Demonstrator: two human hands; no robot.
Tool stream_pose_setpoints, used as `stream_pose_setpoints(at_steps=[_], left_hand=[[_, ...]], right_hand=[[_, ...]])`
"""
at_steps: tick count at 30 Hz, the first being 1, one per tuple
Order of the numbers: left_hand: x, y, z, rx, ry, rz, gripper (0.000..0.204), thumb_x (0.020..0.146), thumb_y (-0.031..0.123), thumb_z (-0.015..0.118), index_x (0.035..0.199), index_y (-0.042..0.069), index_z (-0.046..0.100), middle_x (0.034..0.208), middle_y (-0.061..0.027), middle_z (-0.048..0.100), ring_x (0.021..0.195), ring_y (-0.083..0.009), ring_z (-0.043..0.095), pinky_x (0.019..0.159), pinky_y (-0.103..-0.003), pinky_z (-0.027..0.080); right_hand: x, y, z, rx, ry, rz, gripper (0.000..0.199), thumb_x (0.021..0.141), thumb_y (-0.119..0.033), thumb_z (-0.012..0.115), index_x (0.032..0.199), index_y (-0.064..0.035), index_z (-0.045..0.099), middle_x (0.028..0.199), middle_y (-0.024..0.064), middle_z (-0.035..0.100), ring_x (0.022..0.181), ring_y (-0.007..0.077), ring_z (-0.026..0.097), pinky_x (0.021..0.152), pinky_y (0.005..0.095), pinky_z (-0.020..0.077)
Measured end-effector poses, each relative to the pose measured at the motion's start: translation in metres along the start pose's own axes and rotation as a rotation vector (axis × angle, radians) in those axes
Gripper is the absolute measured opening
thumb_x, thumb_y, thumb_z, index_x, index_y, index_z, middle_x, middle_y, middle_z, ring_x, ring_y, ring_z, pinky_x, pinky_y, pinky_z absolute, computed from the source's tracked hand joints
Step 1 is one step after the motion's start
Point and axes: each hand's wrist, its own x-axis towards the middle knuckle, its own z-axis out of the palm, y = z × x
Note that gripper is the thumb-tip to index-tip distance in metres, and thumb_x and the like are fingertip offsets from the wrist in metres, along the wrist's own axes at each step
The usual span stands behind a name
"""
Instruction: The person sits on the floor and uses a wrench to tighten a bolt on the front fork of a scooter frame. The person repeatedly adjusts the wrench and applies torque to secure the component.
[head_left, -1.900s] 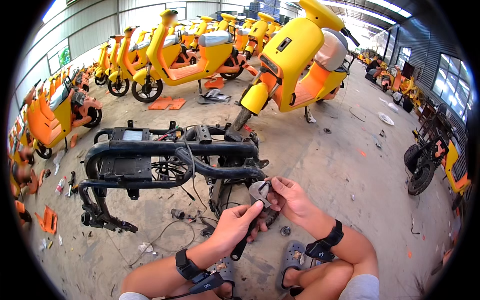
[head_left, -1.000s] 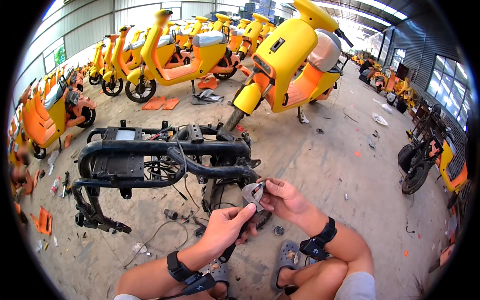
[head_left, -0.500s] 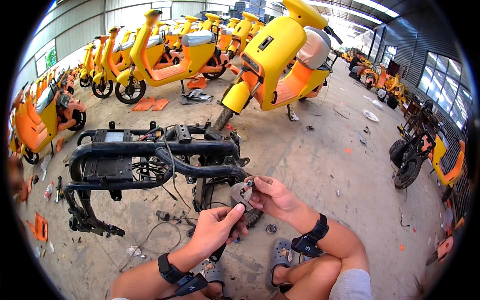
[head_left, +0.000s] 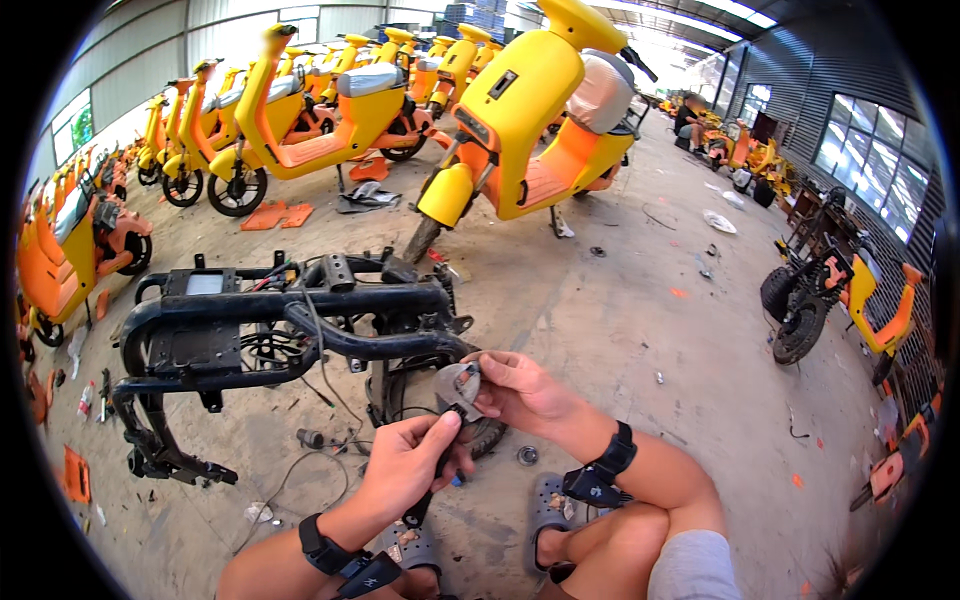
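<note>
My left hand [head_left: 408, 458] is closed around a black bar-shaped part [head_left: 416, 508], its thumb pressed on the upper end. A grey, rounded flat piece [head_left: 447, 388] with a small opening sits at the top of that bar; whether the two are one part I cannot tell. The fingers of my right hand [head_left: 530, 392] pinch the grey piece's right edge. Something small and metallic shows at the opening, partly hidden by the fingertips. Just beyond my hands, a black scooter frame [head_left: 240, 308] with loose cables lies on the floor, its wheel [head_left: 490, 437] partly behind my hands.
A yellow scooter [head_left: 520, 130] stands beyond the frame, with rows of yellow scooters behind it at left. Orange panels [head_left: 77, 474], a ring-shaped part [head_left: 527, 455] and a dark connector [head_left: 310, 438] lie on the floor. A partly stripped scooter [head_left: 803, 325] stands at right.
The view has shifted, so the scene sits further left. The grey piece has turned slightly between my hands, and the silvery cylinder visible at its opening before is now mostly hidden. Both hands keep their hold.
</note>
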Motion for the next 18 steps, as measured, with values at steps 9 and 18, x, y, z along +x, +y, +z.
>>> stream_pose_setpoints(at_steps=[9,18], left_hand=[[0.001,0.0,-0.001,-0.067,-0.027,-0.002,0.034,0.1,0.026,0.049,0.091,-0.004,0.062,0.07,-0.0142,0.066,0.05,-0.013,0.053,0.045,-0.024,0.039],[0.0,0.0,-0.001,-0.062,-0.021,-0.004,0.031,0.1,0.022,0.049,0.091,-0.005,0.061,0.07,-0.0139,0.065,0.05,-0.0128,0.053,0.044,-0.024,0.039]], right_hand=[[0.001,0.003,-0.012,0.073,-0.07,0.004,0.027,0.096,-0.021,0.059,0.115,-0.0021,0.06,0.101,0.0061,0.067,0.073,0.0119,0.057,0.058,0.0255,0.0445],[0.002,0.003,-0.011,0.076,-0.069,-0.001,0.028,0.096,-0.022,0.059,0.115,-0.0022,0.06,0.1,0.0058,0.066,0.072,0.0113,0.056,0.058,0.0247,0.0446]])
